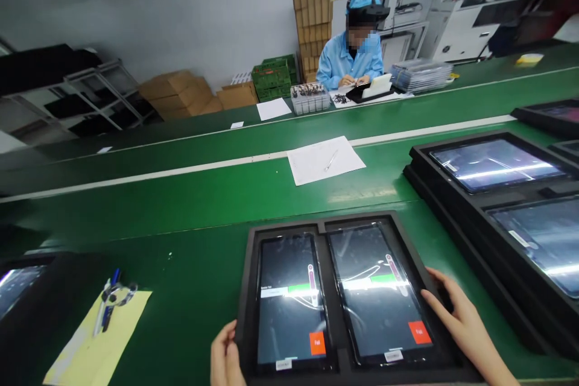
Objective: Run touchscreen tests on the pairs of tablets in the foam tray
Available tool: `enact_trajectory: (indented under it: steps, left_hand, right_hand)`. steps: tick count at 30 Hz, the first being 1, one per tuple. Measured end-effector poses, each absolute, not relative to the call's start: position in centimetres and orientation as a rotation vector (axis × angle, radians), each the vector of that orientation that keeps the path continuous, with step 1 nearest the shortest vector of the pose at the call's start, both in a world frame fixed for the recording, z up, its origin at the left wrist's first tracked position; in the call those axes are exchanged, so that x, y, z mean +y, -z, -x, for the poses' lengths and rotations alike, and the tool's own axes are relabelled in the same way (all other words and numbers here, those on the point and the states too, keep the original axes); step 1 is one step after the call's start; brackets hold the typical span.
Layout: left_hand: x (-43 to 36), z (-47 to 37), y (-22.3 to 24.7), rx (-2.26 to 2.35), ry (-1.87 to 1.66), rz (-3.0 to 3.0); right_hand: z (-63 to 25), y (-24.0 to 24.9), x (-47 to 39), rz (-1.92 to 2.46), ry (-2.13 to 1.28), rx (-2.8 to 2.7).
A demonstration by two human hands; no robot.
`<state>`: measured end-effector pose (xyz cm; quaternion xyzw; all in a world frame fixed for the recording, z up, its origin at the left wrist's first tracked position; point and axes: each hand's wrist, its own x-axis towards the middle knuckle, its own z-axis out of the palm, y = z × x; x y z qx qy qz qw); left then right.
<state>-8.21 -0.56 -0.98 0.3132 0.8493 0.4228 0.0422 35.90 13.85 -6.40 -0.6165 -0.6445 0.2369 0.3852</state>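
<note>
My left hand (226,357) grips the left edge of a black foam tray (337,301), low in the head view. On the opposite side, my right hand (459,313) has its thumb on the rim and its fingers around the edge. Two tablets lie face up side by side in the tray. The left tablet (283,319) and the right tablet (380,319) are lit, each with a green bar and a red box reading "Fail". Each bears a small white label at its lower edge.
Stacked black trays with tablets (497,163) stand at the right. On the green bench lie a paper sheet with a pen (312,163) and, at left, yellow paper (111,344) under pens and tape. Another tablet (20,286) sits far left. A co-worker in blue (332,60) sits opposite.
</note>
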Motion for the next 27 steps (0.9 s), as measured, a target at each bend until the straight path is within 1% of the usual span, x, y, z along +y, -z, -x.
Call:
enact_trajectory:
  steps: [2, 4, 11, 14, 17, 19, 21, 24, 27]
  left_hand:
    - [0.4, 7.4, 2.2, 2.612, -1.356, -0.827]
    - [2.5, 7.1, 2.4, 2.598, -1.363, -0.847]
    - [10.7, 8.1, 0.1, 2.456, -1.329, -1.323]
    - [12.6, 7.8, -1.5, 2.503, -1.17, -1.541]
    - [14.0, 6.3, -3.3, 2.464, -0.867, -1.793]
    - [15.2, 4.8, -4.3, 2.347, -0.703, -1.916]
    - [16.6, 3.7, -4.9, 2.279, -0.643, -1.95]
    - [18.4, 3.4, -4.9, 2.411, -0.736, -1.836]
    - [18.9, 4.4, -3.9, 2.568, -0.859, -1.691]
  right_hand:
    - [-35.7, 6.5, 15.2, 1.545, -0.604, -1.647]
    - [-35.6, 6.3, 17.2, 1.534, -0.58, -1.668]
    - [-34.6, 5.1, 25.2, 1.604, -0.401, -1.811]
    - [-33.0, 3.8, 26.7, 1.719, -0.305, -1.911]
    - [-31.0, 1.8, 26.7, 1.775, -0.106, -1.993]
    - [-29.4, 0.5, 26.6, 1.678, 0.007, -2.008]
    - [-27.8, -0.5, 26.7, 1.445, 0.016, -2.092]
    - [-26.2, -0.9, 27.0, 1.056, 0.041, -2.244]
    - [-26.2, -0.6, 26.9, 0.843, 0.167, -2.266]
